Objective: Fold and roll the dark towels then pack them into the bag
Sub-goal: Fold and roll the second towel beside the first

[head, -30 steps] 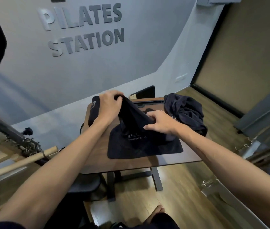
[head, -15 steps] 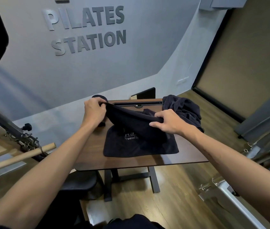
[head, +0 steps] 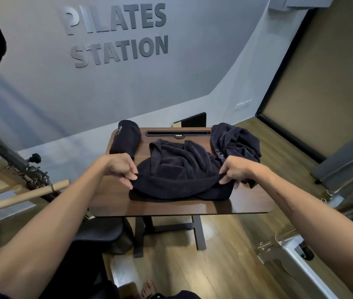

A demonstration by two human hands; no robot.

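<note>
A dark towel (head: 177, 169) lies rumpled in the middle of the small wooden table (head: 246, 201). My left hand (head: 120, 169) pinches its near left corner and my right hand (head: 236, 171) pinches its near right corner, both holding the front edge slightly above the tabletop. A rolled dark towel (head: 126, 135) rests at the table's far left corner. A heap of loose dark towels (head: 236, 140) sits at the far right corner, just beyond my right hand. No bag can be picked out with certainty.
A slot (head: 178, 133) runs along the table's far edge. A dark seat (head: 100, 231) stands under the table's left side. Wooden bar and metal frame (head: 20, 190) are at left. A metal rail with hooks (head: 290, 255) is at lower right. My foot (head: 148, 289) is below.
My hands drew apart and toward me, from the far edge to the towel's near corners. The towel, earlier lifted and draped, now spreads wider across the table.
</note>
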